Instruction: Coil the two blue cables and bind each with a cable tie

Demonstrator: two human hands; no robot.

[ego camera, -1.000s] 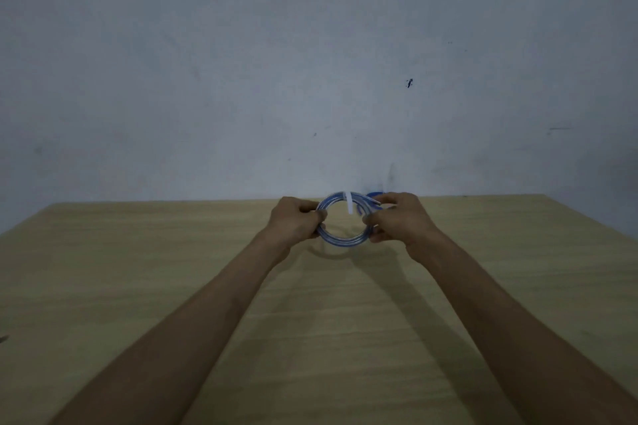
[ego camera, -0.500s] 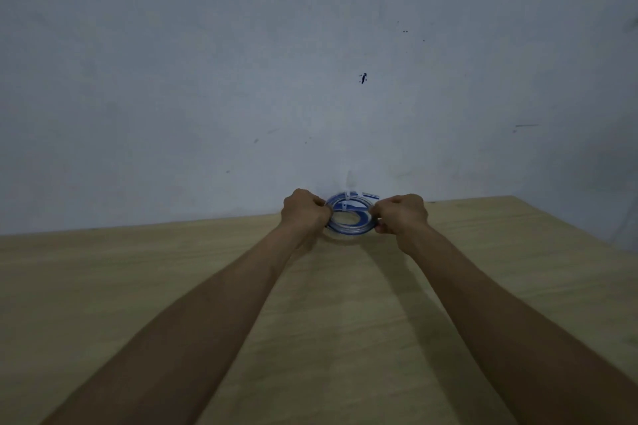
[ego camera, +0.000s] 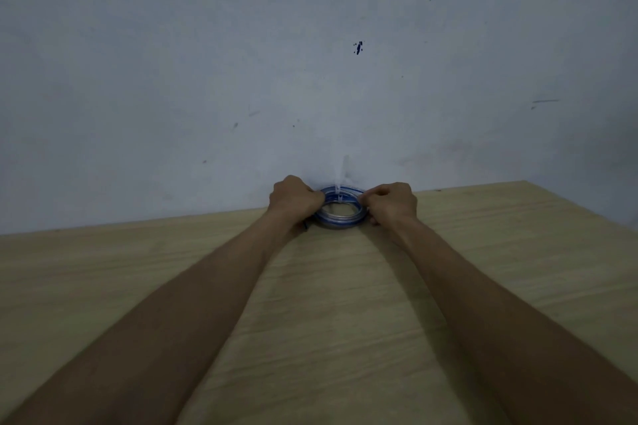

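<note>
Both arms are stretched out full length across the pale wooden tabletop, right to its far edge by the grey-blue painted wall. There the ring of coiled blue cable lies nearly flat, on or just above the wood; I cannot tell whether it touches.

The left hand has its grip curled round the ring's left side. The right hand pinches the right side, knuckles up.

A white plastic cable tie crosses the far side of the ring, its tail standing up against the wall. So this coil looks bound, and the step in hand seems to be parking it or giving the tie a last snugging.

Next, I'd say, both grips should let go without springing the loops. The second cable isn't in sight.
</note>
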